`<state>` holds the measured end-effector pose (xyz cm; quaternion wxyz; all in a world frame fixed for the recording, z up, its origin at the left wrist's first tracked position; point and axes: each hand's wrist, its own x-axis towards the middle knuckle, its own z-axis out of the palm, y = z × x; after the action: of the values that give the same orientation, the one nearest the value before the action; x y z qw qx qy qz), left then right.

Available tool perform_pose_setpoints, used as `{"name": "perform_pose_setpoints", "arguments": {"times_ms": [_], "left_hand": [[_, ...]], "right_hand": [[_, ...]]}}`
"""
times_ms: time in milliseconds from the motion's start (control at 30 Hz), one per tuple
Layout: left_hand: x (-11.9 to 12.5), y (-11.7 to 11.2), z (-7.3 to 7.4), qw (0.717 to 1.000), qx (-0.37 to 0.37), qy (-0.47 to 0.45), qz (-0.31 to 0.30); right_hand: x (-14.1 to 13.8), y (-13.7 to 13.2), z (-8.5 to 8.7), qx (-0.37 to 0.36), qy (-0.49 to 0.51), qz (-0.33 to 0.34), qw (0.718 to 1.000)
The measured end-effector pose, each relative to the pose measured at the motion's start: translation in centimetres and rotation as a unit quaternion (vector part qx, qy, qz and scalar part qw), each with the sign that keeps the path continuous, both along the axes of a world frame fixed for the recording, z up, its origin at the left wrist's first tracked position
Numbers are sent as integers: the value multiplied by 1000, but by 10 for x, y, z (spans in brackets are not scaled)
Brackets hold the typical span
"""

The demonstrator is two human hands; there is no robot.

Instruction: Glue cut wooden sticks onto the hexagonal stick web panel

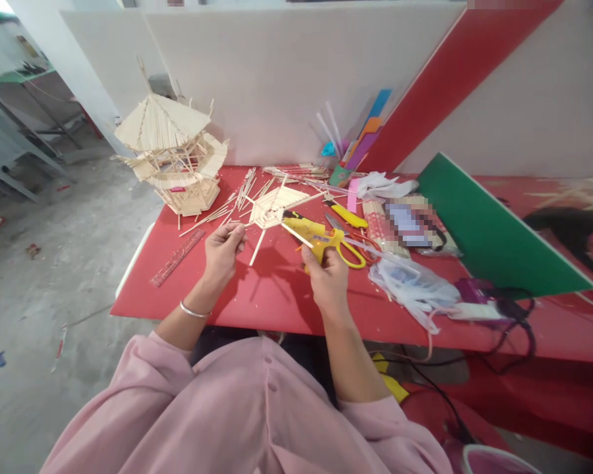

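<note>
My left hand (223,252) pinches the edge of a hexagonal panel of thin wooden sticks (271,206), held just above the red table (257,289). My right hand (327,276) grips a yellow glue gun (312,234), its nozzle pointing left at the panel's lower edge. A silver bangle circles my left wrist. Loose sticks (237,197) lie scattered behind the panel.
A stick-built pagoda model (170,155) stands at the table's far left corner. A clear ruler (176,258) lies near the left edge. Yellow-handled scissors (350,253), a yellow knife (348,215), plastic bags (415,283), a green board (494,230) and cables (504,316) crowd the right.
</note>
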<state>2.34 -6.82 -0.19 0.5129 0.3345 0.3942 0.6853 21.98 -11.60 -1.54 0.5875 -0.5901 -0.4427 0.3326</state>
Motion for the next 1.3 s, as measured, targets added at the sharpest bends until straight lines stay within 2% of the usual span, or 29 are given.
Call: {"name": "perform_pose_setpoints", "arguments": {"times_ms": [233, 333, 400, 467, 667, 800, 967, 1167, 1300], "left_hand": [[4, 2, -3, 1000, -8, -13, 18], [5, 3, -3, 999, 3, -12, 45], [7, 3, -4, 998, 7, -12, 65], [11, 4, -6, 997, 0, -13, 70], [27, 0, -10, 997, -42, -57, 32], [34, -3, -11, 994, -54, -89, 18], [35, -5, -13, 992, -62, -107, -4], [30, -5, -18, 992, -50, -114, -13], [27, -3, -21, 993, -40, -110, 1]], "right_hand": [[-2, -15, 4, -31, -32, 48, 998], [-3, -20, -2, -41, -20, 16, 999], [-6, -21, -9, -47, 16, -10, 999], [-10, -19, -13, -56, 74, -9, 996], [-21, -12, -5, -87, 224, 90, 967], [-26, -8, 2, -113, 287, 122, 943], [-31, -3, 1, -147, 339, 104, 923], [-28, -7, 3, -147, 346, 86, 922], [-19, -14, 5, -128, 349, 48, 927]]}}
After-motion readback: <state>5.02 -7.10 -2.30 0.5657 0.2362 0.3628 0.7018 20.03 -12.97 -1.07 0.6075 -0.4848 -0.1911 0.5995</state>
